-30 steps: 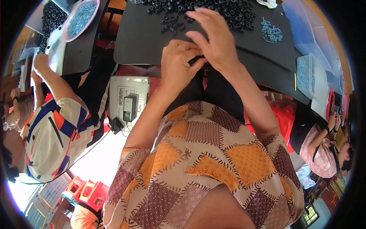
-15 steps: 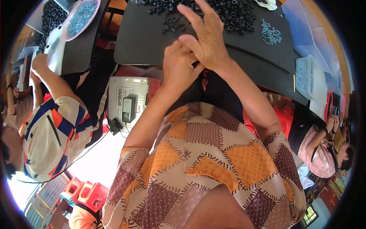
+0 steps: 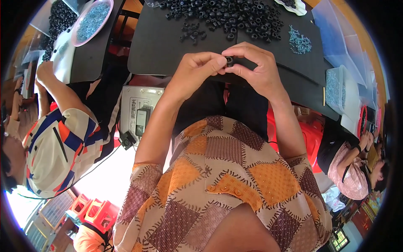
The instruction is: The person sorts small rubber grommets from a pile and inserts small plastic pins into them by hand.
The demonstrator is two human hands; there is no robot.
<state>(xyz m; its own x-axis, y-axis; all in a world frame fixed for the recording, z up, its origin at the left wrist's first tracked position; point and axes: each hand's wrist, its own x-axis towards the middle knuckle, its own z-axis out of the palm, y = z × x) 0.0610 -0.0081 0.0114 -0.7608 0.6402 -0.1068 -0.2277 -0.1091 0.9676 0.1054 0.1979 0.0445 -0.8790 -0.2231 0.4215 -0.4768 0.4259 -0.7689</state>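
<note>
A small round black part (image 3: 229, 61) with a hole in its end is held over the near edge of the black table (image 3: 155, 52). My right hand (image 3: 259, 69) grips it between thumb and forefinger. My left hand (image 3: 197, 72) is closed, its thumb and fingertips pressed against the part's left side. Whether the left fingers also hold something smaller is hidden. Beyond my hands lies a heap of similar black parts (image 3: 235, 21), with a smaller cluster of black pieces (image 3: 193, 33) at its near left. To the right is a small pile of tiny pale-blue pieces (image 3: 299, 40).
A clear plastic box (image 3: 334, 86) of pale-blue pieces stands at the table's right. On the left table are a pink-rimmed tray (image 3: 74, 35) and more black parts (image 3: 62, 19). A metal box (image 3: 130, 113) sits below the table edge. Other people work on both sides.
My right hand was raised with its fingers spread; it has come down and now pinches the black part. My left hand has turned, its thumb now toward the part.
</note>
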